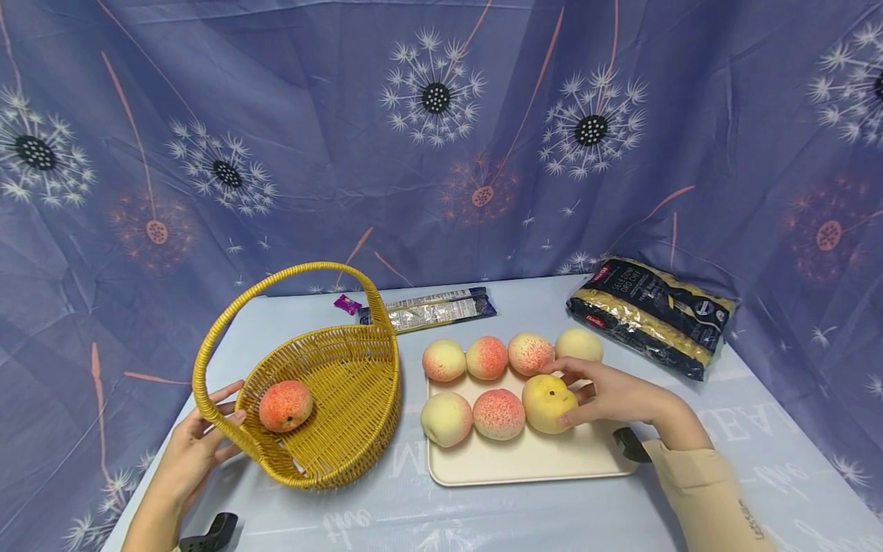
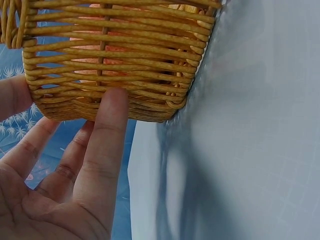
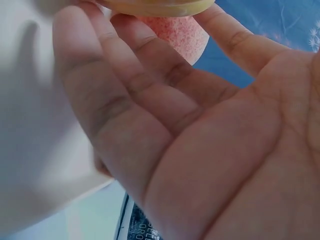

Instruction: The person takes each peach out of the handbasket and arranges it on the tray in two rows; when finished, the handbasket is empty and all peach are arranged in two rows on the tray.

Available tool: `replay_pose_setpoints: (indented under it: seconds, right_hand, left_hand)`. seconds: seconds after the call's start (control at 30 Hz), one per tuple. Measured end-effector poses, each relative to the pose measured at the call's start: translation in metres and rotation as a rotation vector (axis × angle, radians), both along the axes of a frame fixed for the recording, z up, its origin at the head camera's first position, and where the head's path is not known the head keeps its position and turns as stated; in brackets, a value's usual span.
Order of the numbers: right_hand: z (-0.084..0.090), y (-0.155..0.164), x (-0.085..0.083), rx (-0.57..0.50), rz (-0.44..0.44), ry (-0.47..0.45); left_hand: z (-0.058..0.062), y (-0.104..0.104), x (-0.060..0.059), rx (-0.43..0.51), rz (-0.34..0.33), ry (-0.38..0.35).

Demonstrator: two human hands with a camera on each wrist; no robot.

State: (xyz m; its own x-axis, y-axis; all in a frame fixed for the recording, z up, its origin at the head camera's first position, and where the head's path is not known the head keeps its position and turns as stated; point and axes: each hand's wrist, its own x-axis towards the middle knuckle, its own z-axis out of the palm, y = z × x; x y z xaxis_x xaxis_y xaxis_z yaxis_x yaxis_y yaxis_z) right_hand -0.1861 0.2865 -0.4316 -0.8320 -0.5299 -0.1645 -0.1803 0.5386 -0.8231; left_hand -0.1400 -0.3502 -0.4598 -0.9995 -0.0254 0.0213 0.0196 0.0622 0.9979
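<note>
Head view gives us both hands on a pale blue surface. Our right hand curls its fingers and thumb around a yellow peach, grasping it where it sits on the cream tray. Just beyond that hand's fingertips, two more peaches lie in the same near row: a red-speckled one touching the yellow peach, and a pale one further out. Behind the knuckles runs a far row of four peaches along the tray's back edge. From the right wrist we see the fingers cupped under the yellow fruit, with a red-speckled peach just past it.

Our left hand rests against the outer wall of the woven yellow basket, near the foot of its handle. The left wrist view shows a straight finger pressed flat on the weave, so this hand is relaxed, not gripping. One reddish peach lies inside the basket, just across the rim from that hand.

Well beyond the right hand sits a dark pasta bag; a long flat packet and a small purple sweet lie behind the basket.
</note>
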Motion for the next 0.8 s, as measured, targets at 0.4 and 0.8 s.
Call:
replay_pose_setpoints:
  seconds: [0.4,0.8]
  right_hand:
    - [0.006,0.005,-0.003,0.02,0.004,0.005]
    - [0.041,-0.004,-0.013,0.057,0.018,0.041]
  left_hand:
    - [0.0,-0.001,0.0,0.001,-0.005,-0.002]
    - [0.0,-0.001,0.0,0.005,-0.001,-0.006]
